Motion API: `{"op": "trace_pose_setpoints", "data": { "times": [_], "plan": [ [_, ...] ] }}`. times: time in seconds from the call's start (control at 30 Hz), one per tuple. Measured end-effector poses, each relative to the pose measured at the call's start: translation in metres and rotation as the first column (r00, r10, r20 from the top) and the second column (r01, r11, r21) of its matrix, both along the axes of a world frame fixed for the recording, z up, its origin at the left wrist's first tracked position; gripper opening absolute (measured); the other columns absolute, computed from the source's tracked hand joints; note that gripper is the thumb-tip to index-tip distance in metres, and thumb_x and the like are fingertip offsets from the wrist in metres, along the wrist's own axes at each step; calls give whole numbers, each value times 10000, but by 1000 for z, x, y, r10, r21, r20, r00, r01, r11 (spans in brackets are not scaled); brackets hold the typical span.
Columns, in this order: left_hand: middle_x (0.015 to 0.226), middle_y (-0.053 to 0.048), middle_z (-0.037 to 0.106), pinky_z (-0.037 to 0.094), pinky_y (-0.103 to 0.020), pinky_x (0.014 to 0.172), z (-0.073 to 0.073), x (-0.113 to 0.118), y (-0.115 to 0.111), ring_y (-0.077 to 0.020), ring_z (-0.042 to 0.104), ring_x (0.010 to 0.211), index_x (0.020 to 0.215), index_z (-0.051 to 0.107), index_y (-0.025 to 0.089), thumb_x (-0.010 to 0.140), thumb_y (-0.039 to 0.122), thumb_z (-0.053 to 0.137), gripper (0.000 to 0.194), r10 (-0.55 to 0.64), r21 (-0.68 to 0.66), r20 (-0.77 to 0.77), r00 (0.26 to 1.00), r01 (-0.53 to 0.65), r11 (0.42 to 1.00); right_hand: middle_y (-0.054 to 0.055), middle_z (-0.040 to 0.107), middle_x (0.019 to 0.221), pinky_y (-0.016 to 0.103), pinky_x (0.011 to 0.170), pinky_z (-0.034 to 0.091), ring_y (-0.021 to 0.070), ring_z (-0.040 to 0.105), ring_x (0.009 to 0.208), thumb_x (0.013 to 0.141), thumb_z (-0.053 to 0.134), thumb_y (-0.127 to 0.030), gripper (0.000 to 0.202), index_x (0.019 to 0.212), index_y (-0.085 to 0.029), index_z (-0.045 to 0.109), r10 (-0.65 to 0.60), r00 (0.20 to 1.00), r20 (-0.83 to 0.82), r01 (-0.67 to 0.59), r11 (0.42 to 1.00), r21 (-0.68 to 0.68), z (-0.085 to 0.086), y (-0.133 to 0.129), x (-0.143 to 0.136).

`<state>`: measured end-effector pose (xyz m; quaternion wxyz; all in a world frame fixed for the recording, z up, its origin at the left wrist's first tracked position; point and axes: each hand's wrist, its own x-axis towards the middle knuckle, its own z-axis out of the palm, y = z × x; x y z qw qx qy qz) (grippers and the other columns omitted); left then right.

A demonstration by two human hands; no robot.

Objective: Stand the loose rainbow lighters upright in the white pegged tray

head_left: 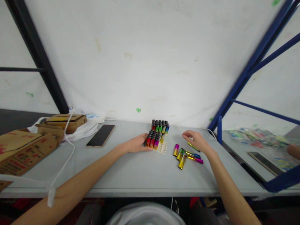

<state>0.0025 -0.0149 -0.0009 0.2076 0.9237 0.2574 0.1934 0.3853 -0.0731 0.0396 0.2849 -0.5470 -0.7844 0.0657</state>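
My left hand [138, 143] is open, with its thumb and fingers apart around the left side of a pale tray [162, 148]. Black-topped colourful lighters [152, 140] stand upright in the tray's left part, while its front right holes show bare. Behind them is another upright group of lighters [160, 125]. To the right, several shiny metallic tubes [182, 162] lie loosely on the grey table. My right hand [193, 139] hovers just above a yellow-green tube [193, 147], fingers bent; whether anything is between the fingertips is hidden.
A black phone [101, 135] lies at the left, beside cardboard boxes [28, 147], a white bag [81, 132] and a white cable [63, 165]. Blue frame bars [241, 78] rise at the right. Beyond them are plastic packets [255, 137], another phone [266, 162] and another person's hand [294, 151].
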Motion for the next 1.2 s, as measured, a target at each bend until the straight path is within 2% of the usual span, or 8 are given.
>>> {"op": "trace_pose_setpoints", "data": {
  "times": [0.13, 0.33, 0.57, 0.73, 0.9, 1.0, 1.1, 1.2],
  "plan": [
    [1420, -158, 617, 424, -470, 1200, -1, 0, 1, -356, 579, 1301, 1326, 660, 160, 928, 587, 684, 584, -10, 8, 4, 1000, 10, 1000, 107, 790, 994, 383, 807, 569, 266, 725, 869, 942, 592, -459, 299, 974, -220, 769, -4, 998, 62, 10, 994, -105, 8, -40, 27],
    [1455, -145, 592, 414, -456, 1208, -4, 0, 4, -348, 562, 1320, 1333, 653, 168, 934, 596, 671, 585, 3, 10, -21, 1000, -3, 1000, 125, 750, 1097, 401, 919, 563, 271, 714, 981, 966, 601, -406, 286, 1074, -206, 774, 48, 987, 154, -19, 983, -180, 1, -81, 24],
    [1465, -167, 581, 409, -451, 1208, -3, -1, 2, -349, 552, 1327, 1353, 631, 136, 941, 571, 677, 601, 9, 9, -11, 1000, -9, 1000, 146, 727, 1244, 458, 1048, 525, 295, 693, 1127, 994, 569, -276, 285, 1205, -217, 751, 93, 979, 183, -72, 990, -118, -15, -61, 8],
    [1422, -168, 609, 419, -413, 1199, -4, -1, 3, -341, 572, 1309, 1347, 636, 115, 940, 582, 673, 620, 10, 37, -23, 1000, -9, 999, 134, 740, 1198, 416, 1041, 522, 276, 708, 1073, 895, 593, -110, 359, 1187, -202, 782, 212, 933, 292, -144, 961, -237, -9, -32, -11],
    [1412, -150, 623, 439, -424, 1180, -5, -1, 4, -335, 590, 1281, 1361, 628, 155, 933, 609, 669, 625, 8, 48, -19, 1000, -8, 999, 128, 740, 1120, 411, 1006, 526, 286, 700, 1039, 841, 706, -197, 268, 1090, -197, 806, 318, 884, 342, -204, 922, -329, 5, -4, -3],
    [1410, -150, 624, 438, -422, 1180, -4, -1, 3, -332, 591, 1280, 1349, 634, 154, 934, 612, 666, 619, 16, 41, -16, 1000, -16, 999, 113, 747, 1081, 404, 947, 552, 273, 700, 992, 833, 736, -303, 242, 1043, -201, 799, 339, 912, 231, -244, 901, -358, 14, -2, 7],
    [1418, -158, 620, 437, -431, 1183, -4, 0, 3, -341, 590, 1288, 1327, 645, 146, 926, 601, 680, 607, 21, 27, -16, 1000, -21, 999, 98, 760, 1101, 394, 912, 579, 264, 710, 1013, 828, 754, -418, 271, 1010, -218, 781, 232, 970, -69, -241, 898, -367, 21, -8, 11],
    [1426, -162, 618, 431, -438, 1192, -4, 0, 3, -350, 582, 1310, 1317, 655, 142, 921, 588, 690, 596, 14, 26, -13, 1000, -13, 1000, 98, 768, 1157, 417, 959, 572, 270, 710, 1085, 789, 813, -482, 306, 962, -233, 765, 131, 903, -409, -285, 895, -343, 19, -12, 6]
  ]
}}
